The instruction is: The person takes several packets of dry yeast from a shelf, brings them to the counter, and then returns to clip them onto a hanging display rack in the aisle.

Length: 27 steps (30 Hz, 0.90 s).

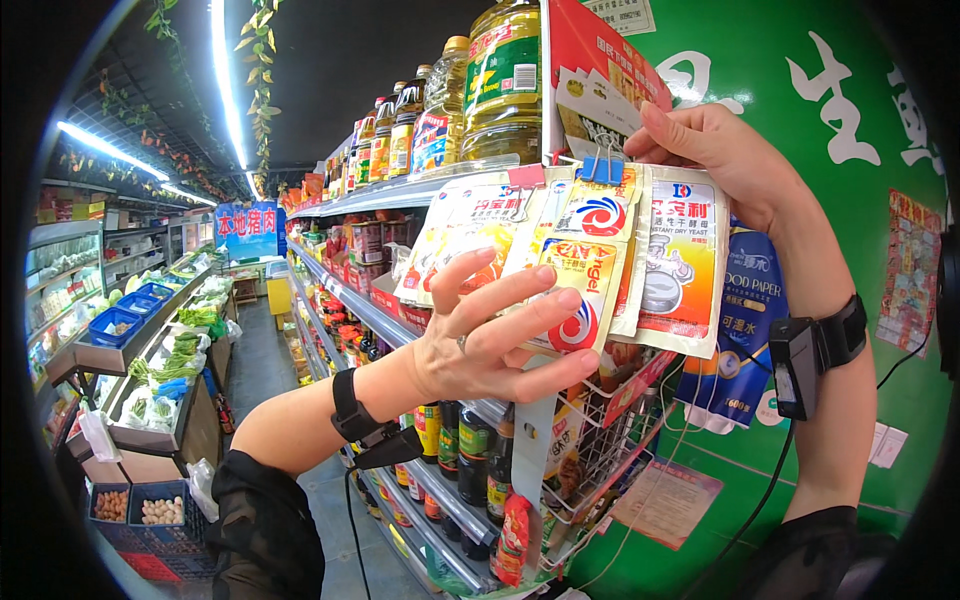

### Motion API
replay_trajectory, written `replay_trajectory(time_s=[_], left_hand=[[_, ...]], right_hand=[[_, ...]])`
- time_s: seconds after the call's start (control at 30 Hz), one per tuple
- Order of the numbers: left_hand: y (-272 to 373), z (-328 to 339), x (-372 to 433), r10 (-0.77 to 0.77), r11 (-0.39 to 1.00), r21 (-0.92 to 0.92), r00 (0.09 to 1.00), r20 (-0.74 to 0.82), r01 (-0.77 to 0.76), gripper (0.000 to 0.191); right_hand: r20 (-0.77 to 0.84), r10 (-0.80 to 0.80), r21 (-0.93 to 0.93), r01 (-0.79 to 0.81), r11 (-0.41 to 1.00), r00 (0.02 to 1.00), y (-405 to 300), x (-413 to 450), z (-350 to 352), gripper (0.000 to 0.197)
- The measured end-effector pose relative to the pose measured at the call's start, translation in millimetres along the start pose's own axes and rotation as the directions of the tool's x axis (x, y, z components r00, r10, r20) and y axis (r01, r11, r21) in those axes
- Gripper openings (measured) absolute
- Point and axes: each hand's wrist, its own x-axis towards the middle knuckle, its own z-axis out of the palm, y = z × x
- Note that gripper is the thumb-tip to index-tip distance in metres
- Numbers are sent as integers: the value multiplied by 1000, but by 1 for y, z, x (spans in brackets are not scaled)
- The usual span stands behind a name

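Several yeast sachets hang in overlapping bunches at the end of a shelf. My left hand point(480, 330) is spread, fingers apart, in front of an Angel yeast sachet point(592, 255); whether it touches is unclear. Above, my right hand point(690, 142) has its fingers curled behind the top of a white and orange instant yeast sachet point(679, 247). Its fingertips are partly hidden, so I cannot tell if it grips anything. A blue binder clip point(602, 171) holds the middle bunch, and a pink clip point(526, 178) the left one. Behind the blue clip are dark packets point(592, 112).
Oil bottles point(502, 82) line the top shelf, with sauce bottles point(474, 442) lower down. A wire basket point(592, 450) hangs below the sachets, beside loose cords. A blue tissue pack point(739, 337) hangs on the green wall point(817, 420). Left of the aisle stands a vegetable display point(169, 367).
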Motion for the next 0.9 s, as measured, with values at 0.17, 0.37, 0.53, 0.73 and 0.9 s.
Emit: replay_trajectory(time_s=[0.17, 0.37, 0.53, 0.73, 0.9], left_hand=[[3, -1, 3, -65, 998, 12, 997, 41, 65, 47], [3, 7, 8, -160, 987, -27, 986, 52, 161, 52], [0, 11, 6, -125, 992, -5, 992, 35, 125, 51], [1, 16, 1, -151, 989, 15, 986, 71, 150, 40], [-2, 16, 3, -133, 991, 28, 990, 34, 133, 35]], right_hand=[[-9, -38, -49, 38, 998, 999, -3, 1, 4, 57], [13, -121, -502, 112, 857, 993, -26, 17, 7, 51], [40, 84, -631, -40, 775, 996, -35, 37, 21, 52], [110, 152, -495, -78, 865, 982, -32, 32, 14, 49], [117, 144, -372, -91, 924, 983, -27, 30, 19, 43]])
